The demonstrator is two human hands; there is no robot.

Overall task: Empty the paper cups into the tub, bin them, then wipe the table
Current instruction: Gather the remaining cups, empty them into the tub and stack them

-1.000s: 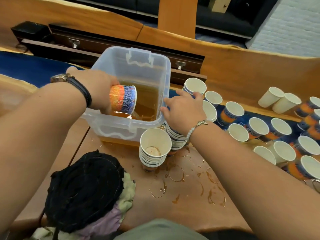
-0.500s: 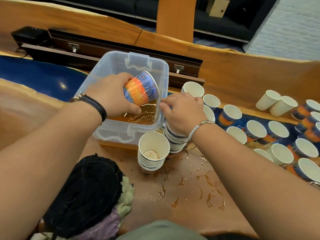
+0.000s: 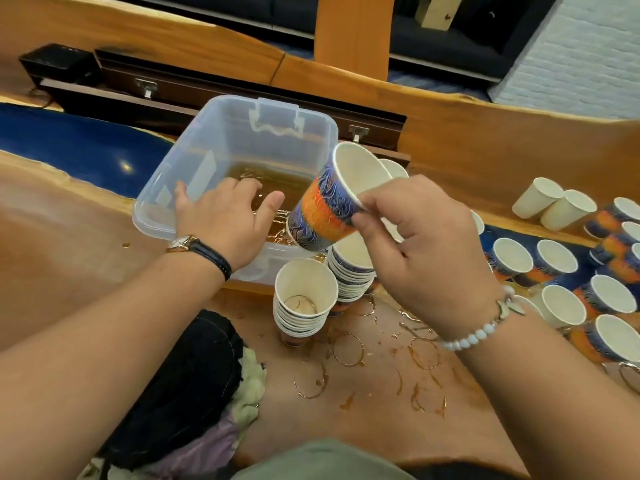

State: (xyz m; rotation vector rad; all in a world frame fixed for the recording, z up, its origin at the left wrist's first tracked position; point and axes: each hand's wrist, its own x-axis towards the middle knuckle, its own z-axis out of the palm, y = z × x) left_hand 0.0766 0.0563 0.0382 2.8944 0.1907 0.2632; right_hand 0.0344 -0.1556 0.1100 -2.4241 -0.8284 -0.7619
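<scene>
Two stacks of emptied cups (image 3: pixel 304 299) stand just near the tub (image 3: pixel 221 133), so drained ones nest close by. The right hand (image 3: pixel 426 258) pinches the patterned cup (image 3: pixel 329 206) by its rim, tilted above the right-hand stack (image 3: pixel 351 271), probably to nest it. The left hand (image 3: pixel 225 220) hovers with fingers relaxed over the tub's near edge.

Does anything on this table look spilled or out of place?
Yes. Brown liquid rings and drips stain the wooden tabletop in front of the two stacks of paper cups. At the far right, two plain white paper cups appear to lie on their sides.
</scene>
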